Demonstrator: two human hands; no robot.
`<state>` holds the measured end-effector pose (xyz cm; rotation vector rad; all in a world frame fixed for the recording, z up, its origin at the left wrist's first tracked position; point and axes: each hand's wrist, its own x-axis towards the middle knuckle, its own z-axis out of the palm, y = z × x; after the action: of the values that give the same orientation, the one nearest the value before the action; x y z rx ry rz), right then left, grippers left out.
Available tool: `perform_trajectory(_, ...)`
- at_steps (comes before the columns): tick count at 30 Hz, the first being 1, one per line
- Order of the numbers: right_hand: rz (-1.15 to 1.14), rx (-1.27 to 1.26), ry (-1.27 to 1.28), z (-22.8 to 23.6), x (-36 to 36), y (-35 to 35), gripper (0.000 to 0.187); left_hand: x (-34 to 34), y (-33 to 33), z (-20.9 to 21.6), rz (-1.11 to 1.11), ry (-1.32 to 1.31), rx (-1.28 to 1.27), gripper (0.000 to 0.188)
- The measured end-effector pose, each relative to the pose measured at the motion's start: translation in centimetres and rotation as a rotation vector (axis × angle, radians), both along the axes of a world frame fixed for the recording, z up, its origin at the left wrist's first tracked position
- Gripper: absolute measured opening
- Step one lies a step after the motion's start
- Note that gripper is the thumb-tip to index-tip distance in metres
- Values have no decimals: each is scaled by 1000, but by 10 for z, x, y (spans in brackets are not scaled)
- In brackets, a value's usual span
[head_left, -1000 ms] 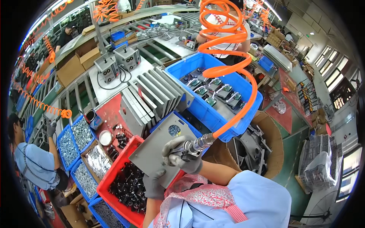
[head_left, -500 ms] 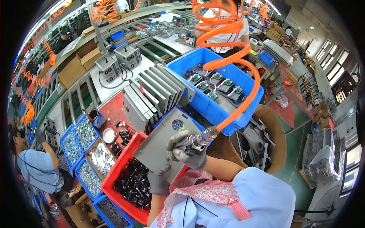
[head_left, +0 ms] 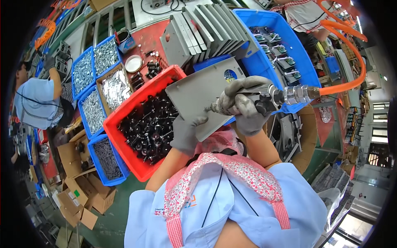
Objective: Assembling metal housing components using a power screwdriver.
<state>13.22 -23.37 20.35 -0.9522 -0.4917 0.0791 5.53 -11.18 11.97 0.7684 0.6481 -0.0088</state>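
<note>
**Driver tip on grey plate: hold it square**

My right hand (head_left: 244,105) is wrapped tight around the air screwdriver (head_left: 264,101), its tip touching the grey metal plate (head_left: 202,93) over the red bin (head_left: 124,142). My left hand (head_left: 186,132) clamps the plate's lower edge. Judgement: keep the tool perpendicular and the plate steady. Both wrists are bent inward, forearms rising from below.

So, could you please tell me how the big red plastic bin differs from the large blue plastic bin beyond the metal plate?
The big red plastic bin is heaped with small black parts; the large blue plastic bin holds grey units laid in rows. The red bin lies under the left hand, the blue bin beyond the right hand. Both are open-topped and rectangular.
</note>
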Motion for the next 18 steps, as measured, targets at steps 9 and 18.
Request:
perform_trajectory(9,-109,-124,45,0,-4,-1,28,-1,1,-5,-45,-20,51,37)
perform_trajectory(18,64,-312,20,13,-20,-35,27,3,16,-7,-212,-336,787,29)
